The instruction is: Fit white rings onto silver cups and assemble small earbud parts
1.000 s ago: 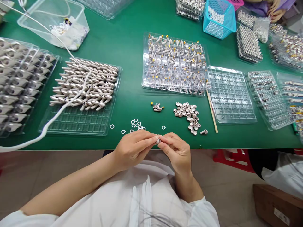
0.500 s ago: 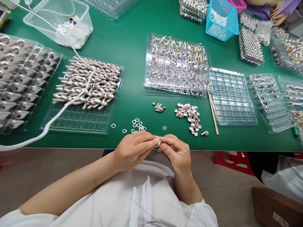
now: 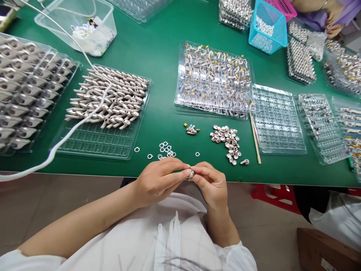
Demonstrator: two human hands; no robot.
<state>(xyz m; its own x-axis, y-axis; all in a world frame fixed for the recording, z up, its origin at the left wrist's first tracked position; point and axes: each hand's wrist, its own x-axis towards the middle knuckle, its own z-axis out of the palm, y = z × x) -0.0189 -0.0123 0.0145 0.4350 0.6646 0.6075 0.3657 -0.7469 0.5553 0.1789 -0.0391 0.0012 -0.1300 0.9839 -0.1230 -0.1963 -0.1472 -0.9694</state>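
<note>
My left hand (image 3: 159,180) and my right hand (image 3: 211,182) meet at the near edge of the green table (image 3: 158,56). Both pinch one small white earbud part (image 3: 191,174) between their fingertips. Just beyond the hands lie several small white rings (image 3: 166,149) and a heap of small cap-shaped parts (image 3: 228,141). A single earbud shell (image 3: 245,162) lies right of the heap, and a small group of shells with yellow tabs (image 3: 191,129) lies further out.
A clear tray of white earbud stems (image 3: 108,99) sits at left, crossed by a white cable (image 3: 63,139). More trays: one with yellow-tabbed parts (image 3: 216,79), one with empty cells (image 3: 276,120). A wooden stick (image 3: 255,137), blue basket (image 3: 267,26), another person's hands (image 3: 332,19) far right.
The hands stay pinched on the small part with only slight finger movement. The view has shifted a little, so the table items sit lower and further right.
</note>
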